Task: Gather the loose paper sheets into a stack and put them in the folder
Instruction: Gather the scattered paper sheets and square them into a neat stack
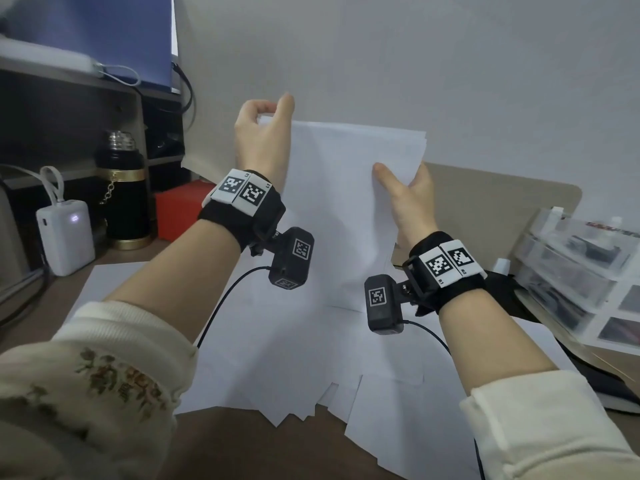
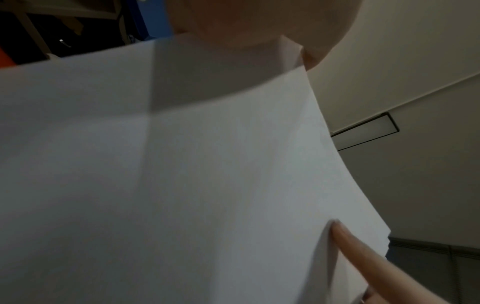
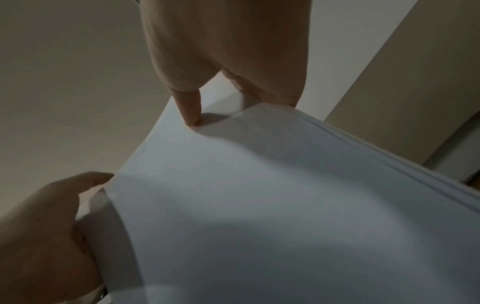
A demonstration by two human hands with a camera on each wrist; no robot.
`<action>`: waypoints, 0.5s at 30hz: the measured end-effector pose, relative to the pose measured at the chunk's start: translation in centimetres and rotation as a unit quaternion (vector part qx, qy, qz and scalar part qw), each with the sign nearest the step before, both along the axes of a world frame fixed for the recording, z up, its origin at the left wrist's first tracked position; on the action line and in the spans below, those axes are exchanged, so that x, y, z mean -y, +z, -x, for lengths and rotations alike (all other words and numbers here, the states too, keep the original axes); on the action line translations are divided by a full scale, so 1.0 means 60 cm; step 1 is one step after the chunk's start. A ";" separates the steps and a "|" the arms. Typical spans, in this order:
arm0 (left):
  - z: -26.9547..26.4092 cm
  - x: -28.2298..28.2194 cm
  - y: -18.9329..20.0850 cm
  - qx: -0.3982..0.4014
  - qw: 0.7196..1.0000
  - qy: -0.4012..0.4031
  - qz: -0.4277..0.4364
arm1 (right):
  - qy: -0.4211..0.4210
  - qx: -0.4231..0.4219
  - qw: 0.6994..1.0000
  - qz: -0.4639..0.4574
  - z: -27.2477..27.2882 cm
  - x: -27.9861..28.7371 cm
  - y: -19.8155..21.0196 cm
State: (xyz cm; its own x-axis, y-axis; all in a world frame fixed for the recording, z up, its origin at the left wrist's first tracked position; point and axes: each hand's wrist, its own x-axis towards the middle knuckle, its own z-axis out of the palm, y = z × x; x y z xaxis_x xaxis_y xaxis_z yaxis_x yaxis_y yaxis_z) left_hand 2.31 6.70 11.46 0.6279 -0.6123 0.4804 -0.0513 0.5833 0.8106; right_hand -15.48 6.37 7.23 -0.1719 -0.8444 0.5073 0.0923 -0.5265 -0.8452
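Two hands hold a stack of white sheets [image 1: 339,188] upright at frame centre, its lower edge down among loose sheets [image 1: 294,368] spread over the desk [image 1: 242,445]. Left hand [image 1: 261,140] pinches the stack's upper left corner, thumb on the near face, fingers [image 1: 256,110] curled over the top edge. Right hand [image 1: 410,199] grips the right edge lower down, thumb across the near face; right wrist view shows its fingers [image 3: 272,88] behind the stack. Stack edges are slightly uneven on the right side. The folder cannot be made out. Left of frame: black flask [image 1: 121,192], white power bank [image 1: 65,233], red box [image 1: 180,209]. Right of frame: clear plastic drawers [image 1: 581,271].
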 end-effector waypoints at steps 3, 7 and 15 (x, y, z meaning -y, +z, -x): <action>0.007 -0.002 0.002 0.011 1.000 0.010 -0.012 | -0.017 0.070 0.997 -0.013 -0.005 -0.005 0.016; 0.012 -0.004 0.001 0.034 0.999 0.025 -0.013 | -0.074 0.118 0.990 -0.038 -0.016 -0.006 0.049; 0.008 -0.004 -0.003 0.040 0.998 0.043 0.008 | -0.111 0.130 0.985 -0.036 -0.024 0.005 0.058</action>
